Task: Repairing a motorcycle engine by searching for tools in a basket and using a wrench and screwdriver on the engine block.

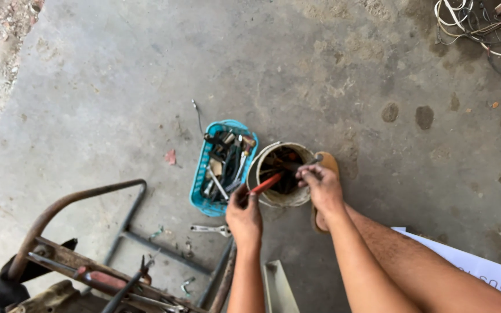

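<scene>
A rusty metal frame (82, 197) crowds the lower left; bare concrete floor (117, 87) lies open beyond. Beside the blue tool basket (199, 191), the left hand (243, 217) grips a red-handled tool (265, 184) slanting into the bucket (262, 159). The right hand (322, 184) pinches a dark tool (297, 167) at the rim.

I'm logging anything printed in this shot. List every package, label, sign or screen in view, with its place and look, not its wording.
White printed sheet: bottom right on the concrete floor, partly under the person's leg; flat, white, with red lettering along its edge.
No other label, package or screen shows; the blue basket of tools and the round bucket by the hands look unmarked.
</scene>
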